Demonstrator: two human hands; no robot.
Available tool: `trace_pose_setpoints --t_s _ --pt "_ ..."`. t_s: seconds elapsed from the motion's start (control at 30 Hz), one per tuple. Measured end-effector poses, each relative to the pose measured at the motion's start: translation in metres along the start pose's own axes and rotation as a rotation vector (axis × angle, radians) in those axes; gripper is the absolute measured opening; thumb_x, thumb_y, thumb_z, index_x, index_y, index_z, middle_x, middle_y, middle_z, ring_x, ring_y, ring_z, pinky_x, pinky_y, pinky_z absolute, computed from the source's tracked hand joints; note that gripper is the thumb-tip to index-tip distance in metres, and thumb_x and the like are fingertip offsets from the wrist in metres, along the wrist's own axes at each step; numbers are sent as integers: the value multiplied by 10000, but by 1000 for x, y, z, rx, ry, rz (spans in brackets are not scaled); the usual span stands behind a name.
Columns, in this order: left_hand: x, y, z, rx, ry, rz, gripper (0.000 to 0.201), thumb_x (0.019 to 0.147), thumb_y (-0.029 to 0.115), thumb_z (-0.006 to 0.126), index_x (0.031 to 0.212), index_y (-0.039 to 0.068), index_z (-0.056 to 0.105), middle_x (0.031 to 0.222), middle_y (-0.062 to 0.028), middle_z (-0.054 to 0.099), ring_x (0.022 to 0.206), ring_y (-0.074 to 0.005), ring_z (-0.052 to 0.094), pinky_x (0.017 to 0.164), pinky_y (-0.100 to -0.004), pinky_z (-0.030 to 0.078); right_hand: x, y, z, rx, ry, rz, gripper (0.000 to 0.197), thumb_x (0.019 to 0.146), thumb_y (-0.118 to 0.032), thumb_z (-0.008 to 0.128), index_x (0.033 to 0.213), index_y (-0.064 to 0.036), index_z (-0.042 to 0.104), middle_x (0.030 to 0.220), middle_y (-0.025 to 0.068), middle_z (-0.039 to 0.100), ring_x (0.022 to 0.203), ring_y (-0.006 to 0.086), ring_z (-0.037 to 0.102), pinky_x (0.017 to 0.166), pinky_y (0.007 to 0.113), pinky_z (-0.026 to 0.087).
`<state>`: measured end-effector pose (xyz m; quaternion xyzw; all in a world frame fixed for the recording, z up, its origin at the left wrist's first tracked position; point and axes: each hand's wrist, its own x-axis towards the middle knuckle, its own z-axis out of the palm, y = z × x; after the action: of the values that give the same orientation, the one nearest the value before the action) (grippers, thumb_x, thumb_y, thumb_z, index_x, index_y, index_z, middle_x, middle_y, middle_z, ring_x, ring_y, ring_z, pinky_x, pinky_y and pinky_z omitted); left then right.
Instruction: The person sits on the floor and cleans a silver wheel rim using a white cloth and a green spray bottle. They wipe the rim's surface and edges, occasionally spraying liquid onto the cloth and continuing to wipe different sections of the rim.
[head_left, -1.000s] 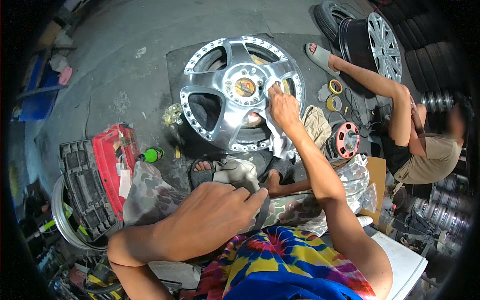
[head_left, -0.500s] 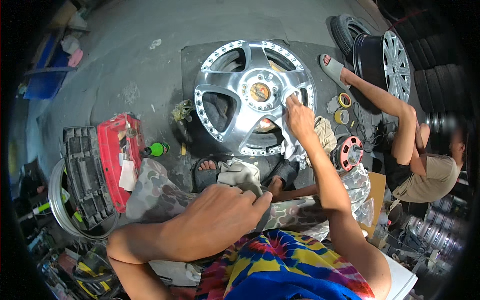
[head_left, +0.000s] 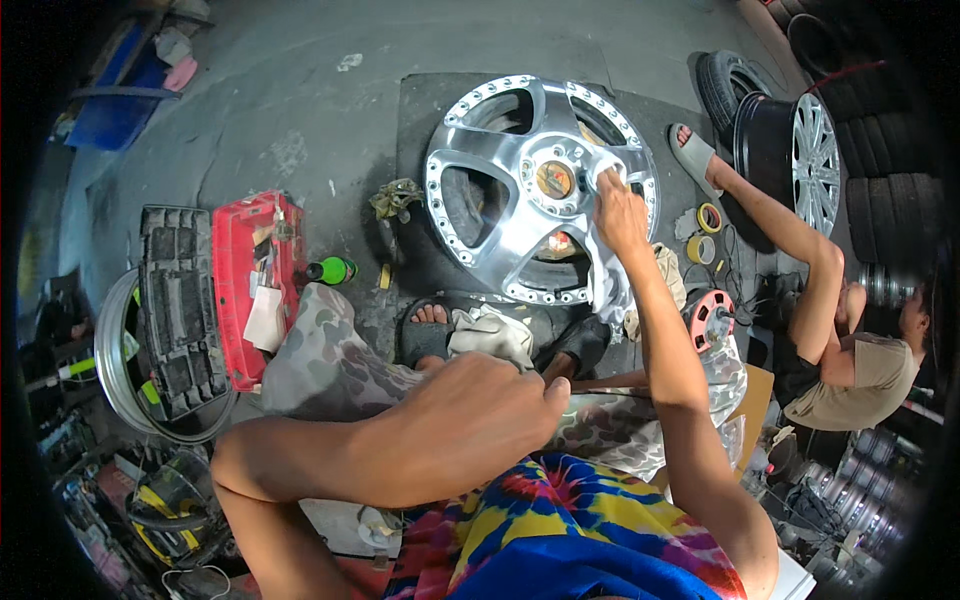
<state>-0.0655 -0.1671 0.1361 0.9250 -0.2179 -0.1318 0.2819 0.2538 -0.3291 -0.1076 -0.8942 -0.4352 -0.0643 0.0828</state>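
Note:
A polished silver wheel rim [head_left: 495, 238] with wide spokes and bolts around its edge lies face up on a dark mat. With my right hand [head_left: 622, 222] I press a white cloth [head_left: 607, 283] against a spoke just right of the hub. Part of the cloth hangs over the rim's near right edge. My left hand [head_left: 480, 425] is held near my lap, above my camouflage trousers, its back toward me. Its fingers bend downward out of sight, so whether they hold anything is hidden. A pale rag [head_left: 492, 335] lies between my feet.
An open red case [head_left: 232, 300] and a green bottle [head_left: 332, 270] are at left. Yellow tape rolls [head_left: 708, 217] and a red reel [head_left: 712, 315] sit right of the rim. A person [head_left: 850, 370] sits at right, near a black-and-silver wheel [head_left: 785, 165] and stacked tires [head_left: 895, 205].
My right hand and the white cloth have shifted slightly up along the spoke. My view has turned a little, so the surroundings sit differently in it. The left hand stays near my lap.

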Motion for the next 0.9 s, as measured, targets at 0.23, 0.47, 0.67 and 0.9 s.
trace_pose_setpoints --t_s 0.23,0.47,0.67,0.9 --pt "0 -4 5 57 80 -45 381 882 79 650 1243 -35 693 778 -105 711 697 -254 732 606 -356 568 38 -73 -1 206 -92 -250 342 865 -177 713 1175 -63 624 1247 183 700 928 430 717 785 537 577" --pt "-10 -4 8 79 90 -43 388 873 85 660 1243 -24 706 765 -106 714 684 -233 738 597 -350 575 62 -83 9 131 -150 -448 397 891 -127 678 1280 -69 623 1381 177 651 818 415 723 708 502 592" --pt "-15 -7 6 34 120 -48 386 878 74 658 1243 -45 700 749 -117 712 664 -234 730 559 -349 556 79 -84 4 44 -263 -494 401 930 -149 658 1317 -63 602 1390 194 647 820 439 720 713 528 589" --pt "-17 -10 7 42 246 -4 378 881 65 657 1230 -74 693 721 -117 693 647 -247 721 539 -353 544 93 -91 9 89 -203 -566 331 941 -174 647 1241 -37 625 1254 189 703 861 429 728 697 546 580"
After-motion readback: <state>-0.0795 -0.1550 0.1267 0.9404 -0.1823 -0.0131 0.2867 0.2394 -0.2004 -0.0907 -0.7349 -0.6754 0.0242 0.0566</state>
